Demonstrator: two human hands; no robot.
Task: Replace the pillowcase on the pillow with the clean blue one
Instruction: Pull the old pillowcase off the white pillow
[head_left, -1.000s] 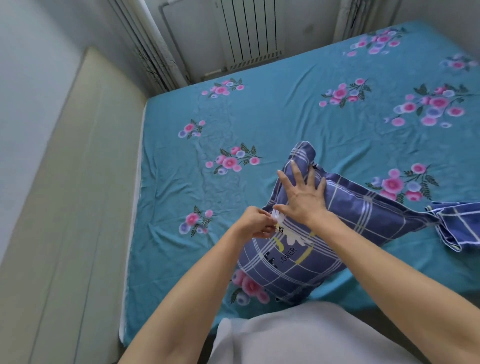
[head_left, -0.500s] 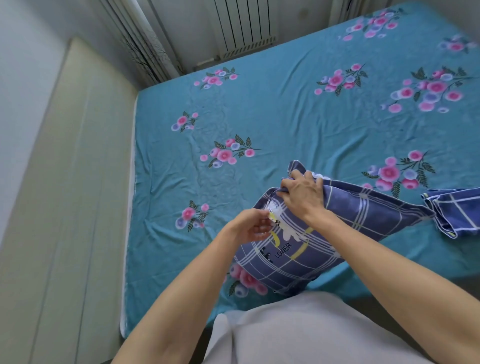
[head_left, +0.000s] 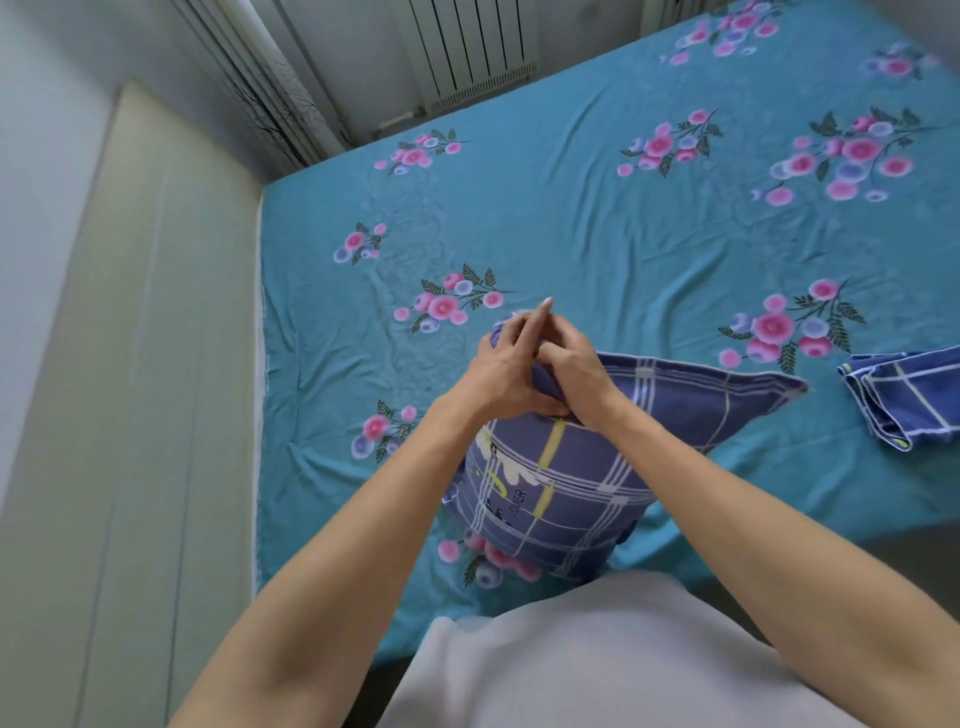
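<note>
The left hand (head_left: 501, 371) and the right hand (head_left: 569, 371) are brought together at the far upper edge of the pillow (head_left: 561, 488), so close that their fingers overlap. The blue fabric at that edge is gripped by the right hand, whose fingers are curled down over a bunched fold of the pillowcase (head_left: 675, 389). The same fold is met by the left hand from the other side; its thumb and lower fingers are pressed into the cloth, while one finger is held straight and pointed up and away over the bed. A firm pinch by the left hand cannot be confirmed, since its fingertips are hidden behind the right hand. The pillow is propped on the near part of the bed, tilted up toward the hands, and is clothed in a dark blue checked case with white lines, a yellow stripe and some printed lettering. A loose flap of the case is stretched out to the right in a point. Well apart on the right, a folded blue checked cloth (head_left: 906, 397) is laid on the teal floral bed sheet (head_left: 597, 223). A pale headboard (head_left: 130, 364) is seen along the left, and a radiator (head_left: 467, 52) stands beyond the far edge of the bed.
</note>
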